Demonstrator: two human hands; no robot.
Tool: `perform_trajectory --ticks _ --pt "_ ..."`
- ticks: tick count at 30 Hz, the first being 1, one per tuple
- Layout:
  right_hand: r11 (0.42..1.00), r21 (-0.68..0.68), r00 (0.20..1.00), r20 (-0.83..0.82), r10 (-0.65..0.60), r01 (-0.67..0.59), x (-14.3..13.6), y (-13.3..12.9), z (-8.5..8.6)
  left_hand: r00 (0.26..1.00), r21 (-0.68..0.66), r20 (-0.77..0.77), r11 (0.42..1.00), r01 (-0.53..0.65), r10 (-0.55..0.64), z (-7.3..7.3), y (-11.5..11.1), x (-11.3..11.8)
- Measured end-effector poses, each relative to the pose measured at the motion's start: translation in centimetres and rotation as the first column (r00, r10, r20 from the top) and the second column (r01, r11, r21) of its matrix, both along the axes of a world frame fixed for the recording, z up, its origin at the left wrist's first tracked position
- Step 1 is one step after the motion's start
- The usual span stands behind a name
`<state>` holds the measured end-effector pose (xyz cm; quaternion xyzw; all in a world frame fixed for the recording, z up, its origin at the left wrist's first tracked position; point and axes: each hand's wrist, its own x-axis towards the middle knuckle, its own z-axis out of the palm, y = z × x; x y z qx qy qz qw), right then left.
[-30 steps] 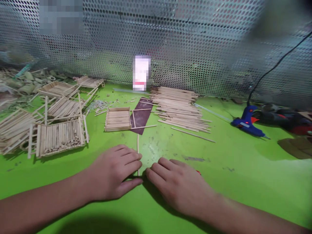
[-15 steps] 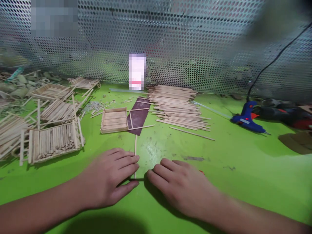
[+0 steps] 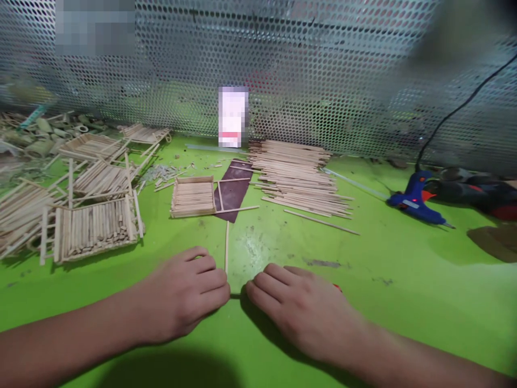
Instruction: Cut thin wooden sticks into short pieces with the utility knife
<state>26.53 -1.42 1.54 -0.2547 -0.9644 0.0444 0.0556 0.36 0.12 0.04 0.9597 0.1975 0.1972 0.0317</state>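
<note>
In the head view my left hand (image 3: 196, 293) is closed low on the green table, its curled fingers over the lower end of a thin wooden stick (image 3: 226, 247). The upper part of that stick points away from me. My right hand (image 3: 293, 307) is closed in a fist just to the right. A narrow dark strip (image 3: 235, 296), perhaps a blade, spans the gap between both hands. A small red end (image 3: 337, 288) shows behind my right hand. My fingers hide the rest of this tool, and its kind is unclear.
Ahead lies a small stick-built cart frame (image 3: 193, 196), partly over a dark sheet (image 3: 234, 188). A pile of wooden sticks (image 3: 299, 175) lies behind, more stick frames (image 3: 95, 226) at left. A blue glue gun (image 3: 418, 200) with a cable stands right, before a perforated metal screen (image 3: 323, 70).
My left fingers and thumb, apart before, have curled closed around the stick's lower end, near the dark strip. My right hand has hardly moved. The whole view has shifted slightly.
</note>
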Motion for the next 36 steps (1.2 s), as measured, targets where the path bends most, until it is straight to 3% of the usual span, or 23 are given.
perform_trajectory --ticks 10,18,25,30,36 --pt "1.0 -0.019 1.0 0.004 -0.006 0.006 -0.4 0.2 0.0 1.0 -0.071 0.027 0.997 -0.005 0.007 -0.2 0.0 -0.1" --pt "0.999 -0.032 1.0 -0.022 0.019 -0.02 -2.1 0.6 -0.5 0.997 0.007 -0.033 0.998 -0.063 0.063 0.1 -0.5 -1.5" --pt "1.0 0.008 0.995 0.094 0.015 -0.016 -3.8 0.8 -0.6 0.993 0.025 -0.002 0.993 -0.114 0.114 -0.1 -1.0 -3.0" --pt "0.996 0.081 0.99 0.135 -0.039 0.028 -2.9 0.8 0.1 0.992 0.14 -0.011 0.982 -0.124 0.127 0.6 -0.7 -1.6" --pt "0.996 0.065 0.993 0.093 -0.074 0.068 0.5 -0.4 0.7 0.998 0.144 -0.019 0.988 -0.065 0.068 0.3 -0.4 1.8"
